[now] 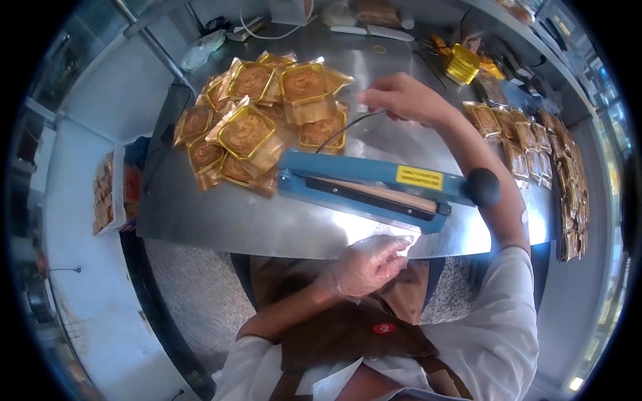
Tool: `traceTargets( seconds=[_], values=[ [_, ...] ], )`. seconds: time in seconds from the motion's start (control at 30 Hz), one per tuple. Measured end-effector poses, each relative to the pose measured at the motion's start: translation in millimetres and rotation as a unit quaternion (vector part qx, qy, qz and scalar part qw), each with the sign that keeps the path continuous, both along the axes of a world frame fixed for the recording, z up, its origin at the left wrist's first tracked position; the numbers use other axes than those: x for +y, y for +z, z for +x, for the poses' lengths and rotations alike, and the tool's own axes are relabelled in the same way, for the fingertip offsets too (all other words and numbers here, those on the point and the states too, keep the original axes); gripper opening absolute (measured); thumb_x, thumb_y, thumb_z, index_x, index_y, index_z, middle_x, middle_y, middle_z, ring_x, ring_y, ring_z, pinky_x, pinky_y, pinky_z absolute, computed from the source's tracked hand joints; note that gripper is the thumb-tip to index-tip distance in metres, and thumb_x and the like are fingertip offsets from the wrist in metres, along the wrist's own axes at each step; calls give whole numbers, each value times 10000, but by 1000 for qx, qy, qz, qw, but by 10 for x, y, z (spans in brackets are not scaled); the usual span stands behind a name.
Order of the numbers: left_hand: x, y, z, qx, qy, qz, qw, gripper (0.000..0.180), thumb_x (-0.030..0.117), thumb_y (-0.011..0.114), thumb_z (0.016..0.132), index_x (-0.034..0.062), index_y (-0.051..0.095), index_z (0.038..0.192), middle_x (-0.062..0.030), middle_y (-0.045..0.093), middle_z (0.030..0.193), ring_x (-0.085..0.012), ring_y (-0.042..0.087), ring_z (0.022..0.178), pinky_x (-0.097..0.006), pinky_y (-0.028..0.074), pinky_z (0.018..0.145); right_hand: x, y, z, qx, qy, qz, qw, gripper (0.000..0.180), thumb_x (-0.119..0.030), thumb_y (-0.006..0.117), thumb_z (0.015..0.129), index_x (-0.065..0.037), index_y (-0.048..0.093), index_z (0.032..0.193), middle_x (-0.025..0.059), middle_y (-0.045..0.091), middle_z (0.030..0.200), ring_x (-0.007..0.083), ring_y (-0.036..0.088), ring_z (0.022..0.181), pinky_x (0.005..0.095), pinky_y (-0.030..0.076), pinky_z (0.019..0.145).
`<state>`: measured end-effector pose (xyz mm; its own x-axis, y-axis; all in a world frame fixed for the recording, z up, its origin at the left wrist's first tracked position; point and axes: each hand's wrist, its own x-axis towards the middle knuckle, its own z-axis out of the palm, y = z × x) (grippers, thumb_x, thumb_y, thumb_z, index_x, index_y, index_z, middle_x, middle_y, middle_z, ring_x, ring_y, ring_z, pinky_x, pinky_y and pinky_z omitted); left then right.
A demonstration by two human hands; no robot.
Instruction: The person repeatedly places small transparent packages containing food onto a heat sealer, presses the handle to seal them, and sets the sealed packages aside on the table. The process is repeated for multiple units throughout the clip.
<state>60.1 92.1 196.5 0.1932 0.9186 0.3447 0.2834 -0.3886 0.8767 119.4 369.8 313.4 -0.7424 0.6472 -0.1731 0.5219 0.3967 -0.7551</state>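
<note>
The blue bar sealer (374, 184), long and narrow, lies across the middle of the scene, slanting from far left to near right. Its upper arm (361, 168) carries a yellow label (419, 178) and ends on the right in a round black knob (482, 187); a pale brown strip (374, 194) shows beneath, and the arm seems slightly raised, though this angle makes that hard to judge. To the left, packaged cakes (247, 130) overlap in a heap at varied angles: brown, swirled tops in square gold trays (306, 101), inside shiny wrappers (311, 111).
</note>
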Motion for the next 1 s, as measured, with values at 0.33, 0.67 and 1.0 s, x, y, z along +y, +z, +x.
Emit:
traceTargets(
  seconds=[0.33,0.67,1.0],
  values=[
    [-54,-74,-18,-2,-17,-4,1000,289,164,681,955,30,636,1207,-159,677,1036,-334,684,900,-404,563,803,-21,-456,-589,10,-37,339,940,243,-227,634,894,-1,683,968,237,690,860,399,687,804,460,533,737],
    [-73,-50,40,-18,34,14,999,236,132,690,937,20,657,1142,-155,689,1063,-341,692,937,-398,567,814,-51,411,675,91,-124,500,853,144,-141,616,952,-24,658,1024,216,673,897,421,656,820,444,524,718],
    [-249,34,127,-76,-2,29,997,469,61,747,895,7,559,1321,-145,619,1245,-254,659,1109,-347,577,895,-1576,871,2269,-16,-71,408,910,106,24,630,858,7,644,962,167,652,887,349,648,857,383,520,769]
  ],
)
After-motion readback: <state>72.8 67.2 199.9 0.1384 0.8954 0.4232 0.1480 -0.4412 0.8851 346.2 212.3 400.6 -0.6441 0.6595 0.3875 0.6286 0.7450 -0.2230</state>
